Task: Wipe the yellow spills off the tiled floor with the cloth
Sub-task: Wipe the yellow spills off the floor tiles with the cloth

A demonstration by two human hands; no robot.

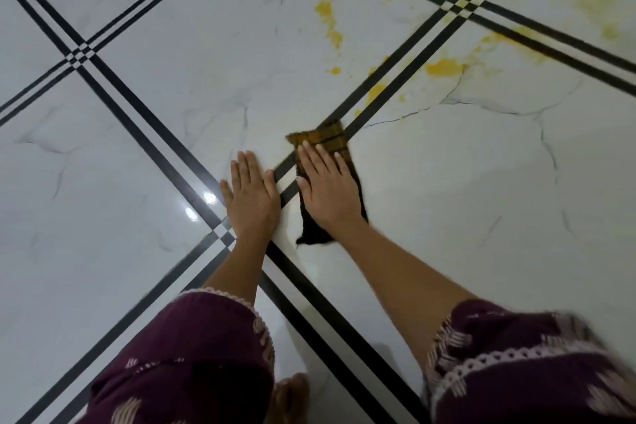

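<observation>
Near mid-floor, pressing cloth [328, 138] flat onto tiled floor [464, 182] with right hand [328, 191].

Pinning the cloth with its long axis along 12-to-6 o'clock, its checked yellow-brown end at 12 and its dark ragged tail at 6 beside the wrist. Overlapping the double black stripe [414, 39] with that checked end, just short of the yellow spills [444, 67] spreading from 12 to 2 o'clock beyond it. Resting the right palm fully spread on the fabric, fingers straight and aimed at 12, grasping nothing, only pressing. Bracing left hand [249, 194] at 9 o'clock of the cloth, just beside it, likewise flat with fingers together, touching bare tile and clasping nothing, thumb at the stripe's edge. Wearing maroon patterned sleeves [192, 348] at 6 o'clock.
</observation>
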